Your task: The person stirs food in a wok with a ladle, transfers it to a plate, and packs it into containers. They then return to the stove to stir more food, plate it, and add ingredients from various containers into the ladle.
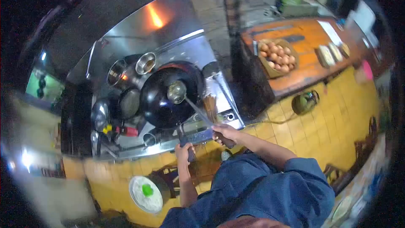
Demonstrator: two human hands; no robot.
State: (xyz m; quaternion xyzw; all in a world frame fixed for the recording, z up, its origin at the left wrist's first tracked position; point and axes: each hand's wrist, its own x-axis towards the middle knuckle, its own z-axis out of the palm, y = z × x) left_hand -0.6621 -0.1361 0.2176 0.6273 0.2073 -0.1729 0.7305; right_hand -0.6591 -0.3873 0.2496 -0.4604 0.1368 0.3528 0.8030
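Note:
A black wok (158,101) sits on the steel stove, its handle pointing toward me. My left hand (183,151) is closed around that dark handle. In my right hand (226,133) I grip the wooden end of a long-handled ladle (177,92). The round metal bowl of the ladle is over the inside of the wok. Beside the wok, to its right, a bamboo brush (210,104) lies on the stove top. A dark pan (129,102) stands close on the wok's left.
Metal pots (145,63) stand behind the wok. A red-handled object (128,131) lies at the stove's front left. On the right, a basket of eggs (277,58) rests on an orange table (291,84). A white-filled bucket (145,200) and a green container (304,102) are on the yellow-tiled floor.

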